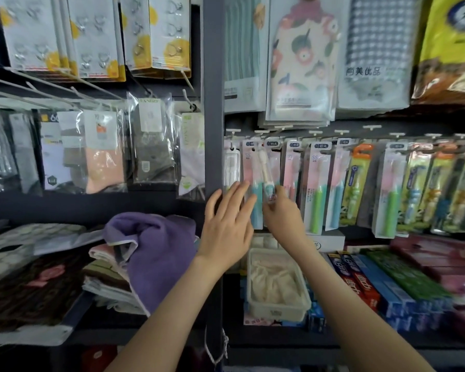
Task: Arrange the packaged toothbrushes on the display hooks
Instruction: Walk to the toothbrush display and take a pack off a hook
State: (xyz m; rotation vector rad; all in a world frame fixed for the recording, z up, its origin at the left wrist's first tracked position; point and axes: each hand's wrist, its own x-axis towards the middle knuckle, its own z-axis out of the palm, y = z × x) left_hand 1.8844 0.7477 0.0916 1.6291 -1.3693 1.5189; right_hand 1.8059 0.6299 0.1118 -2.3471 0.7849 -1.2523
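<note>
The right hand (282, 216) pinches the lower end of a toothbrush pack (265, 170). The pack stands a little tilted just above this hand, with its top near the hooks (261, 134). The left hand (226, 226) is close beside on the left, fingers straight and spread, holding nothing. More packs (317, 183) hang right of the right hand. A tray (277, 310) sits below it.

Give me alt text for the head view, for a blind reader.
A right hand pinches a packaged toothbrush at a row of hanging toothbrush packs, while the open left hand reaches beside it. Toothpaste boxes lie below.
</note>
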